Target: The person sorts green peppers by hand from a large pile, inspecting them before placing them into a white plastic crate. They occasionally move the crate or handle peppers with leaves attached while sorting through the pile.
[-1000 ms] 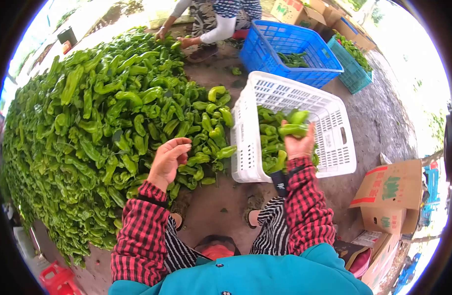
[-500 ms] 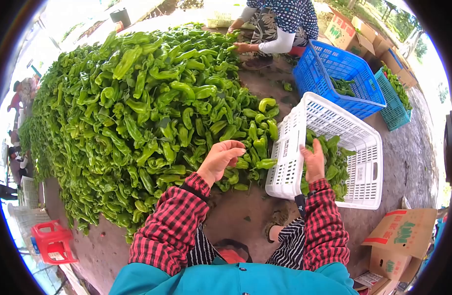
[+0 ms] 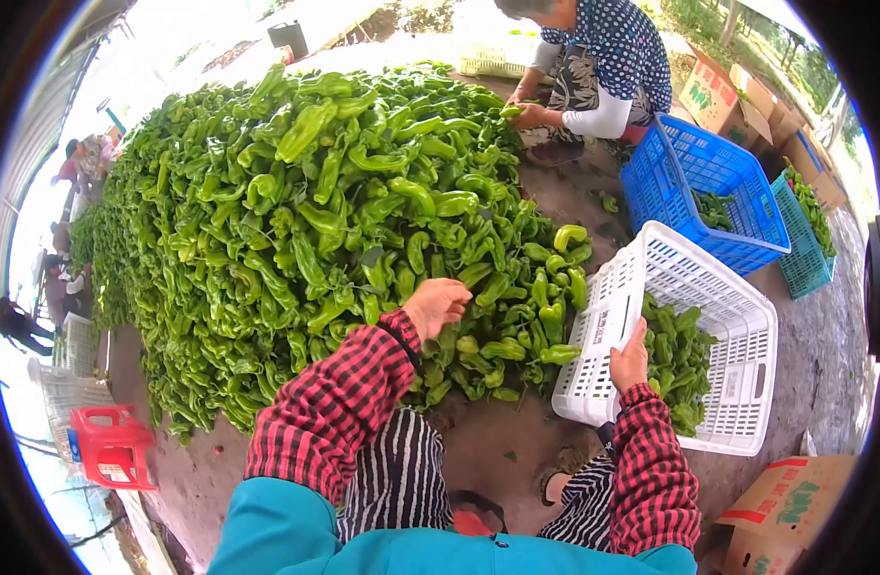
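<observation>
A large heap of green peppers (image 3: 296,220) lies on the ground in front of me. My left hand (image 3: 437,307) is at the heap's near right side, fingers curled together down among the peppers; what they grip is hidden. My right hand (image 3: 631,360) is closed at the near-left rim of a white plastic crate (image 3: 747,412), thumb up and fingers bent around the edge. Loose green peppers (image 3: 677,359) lie inside the crate, which stands tilted toward the heap.
A blue crate (image 3: 713,230) and a teal crate (image 3: 804,254) stand beyond the white one. Across the heap another person (image 3: 607,72) crouches, hands at the peppers. Cardboard boxes (image 3: 789,503) are at right; a red plastic stool (image 3: 114,446) is at left.
My left hand has reached into the peppers. My right hand has drawn back from over the crate's contents to its rim. The view has shifted, so the scene sits lower and further right.
</observation>
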`<move>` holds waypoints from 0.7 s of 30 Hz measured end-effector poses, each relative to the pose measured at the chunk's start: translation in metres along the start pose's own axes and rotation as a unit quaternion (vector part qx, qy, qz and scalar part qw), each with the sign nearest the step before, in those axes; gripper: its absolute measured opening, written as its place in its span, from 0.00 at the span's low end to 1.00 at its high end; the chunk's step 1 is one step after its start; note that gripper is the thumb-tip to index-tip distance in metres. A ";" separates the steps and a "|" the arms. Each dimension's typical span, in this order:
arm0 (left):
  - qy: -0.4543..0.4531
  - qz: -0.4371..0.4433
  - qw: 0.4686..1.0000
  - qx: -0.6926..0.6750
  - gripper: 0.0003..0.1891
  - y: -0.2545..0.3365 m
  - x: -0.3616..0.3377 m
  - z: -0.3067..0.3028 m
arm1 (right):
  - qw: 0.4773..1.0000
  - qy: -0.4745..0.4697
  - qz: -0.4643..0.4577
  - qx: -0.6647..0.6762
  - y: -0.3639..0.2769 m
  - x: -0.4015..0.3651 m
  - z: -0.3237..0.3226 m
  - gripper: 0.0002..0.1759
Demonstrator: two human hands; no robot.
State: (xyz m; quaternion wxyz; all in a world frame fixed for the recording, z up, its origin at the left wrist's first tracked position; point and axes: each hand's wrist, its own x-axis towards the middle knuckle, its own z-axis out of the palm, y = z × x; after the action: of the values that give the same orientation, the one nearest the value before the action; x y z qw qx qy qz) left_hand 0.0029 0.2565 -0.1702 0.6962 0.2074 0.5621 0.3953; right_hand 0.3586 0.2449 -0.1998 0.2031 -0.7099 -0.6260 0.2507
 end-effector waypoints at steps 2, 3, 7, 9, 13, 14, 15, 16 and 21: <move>0.184 0.157 0.932 0.269 0.16 0.001 0.038 -0.036 | 0.996 0.061 -0.062 -0.031 0.014 0.001 0.010 0.44; 0.243 0.171 0.853 0.430 0.22 0.014 0.048 -0.055 | 0.996 0.060 -0.061 -0.034 0.014 0.003 0.010 0.44; 0.357 0.274 0.619 0.643 0.24 0.051 0.089 -0.109 | 0.999 0.023 -0.006 -0.035 -0.005 -0.005 -0.002 0.44; 0.380 0.249 0.541 0.707 0.24 0.063 0.105 -0.126 | 0.999 -0.002 0.031 -0.033 -0.011 -0.006 -0.003 0.44; 0.407 0.091 0.616 0.668 0.23 0.080 0.128 -0.133 | 0.999 0.014 0.004 -0.037 -0.011 -0.007 -0.003 0.43; 0.382 0.050 0.601 0.700 0.22 0.083 0.131 -0.137 | 0.999 0.012 0.006 -0.043 -0.010 -0.006 -0.003 0.43; 0.355 0.009 0.584 0.730 0.21 0.083 0.133 -0.139 | 0.999 0.012 0.007 -0.046 -0.009 -0.005 -0.003 0.43; 0.352 0.006 0.585 0.730 0.21 0.082 0.127 -0.134 | 0.999 0.026 -0.002 -0.041 -0.007 -0.005 -0.002 0.43; 0.351 0.106 0.657 0.658 0.27 0.039 0.091 -0.105 | 0.998 0.040 -0.001 -0.052 -0.007 -0.007 -0.001 0.43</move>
State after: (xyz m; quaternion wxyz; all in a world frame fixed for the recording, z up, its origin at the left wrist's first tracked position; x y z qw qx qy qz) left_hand -0.1044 0.3349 -0.2273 0.0819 0.5155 0.8522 0.0367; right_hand 0.3529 0.2392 -0.1945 0.1904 -0.7285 -0.6304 0.1890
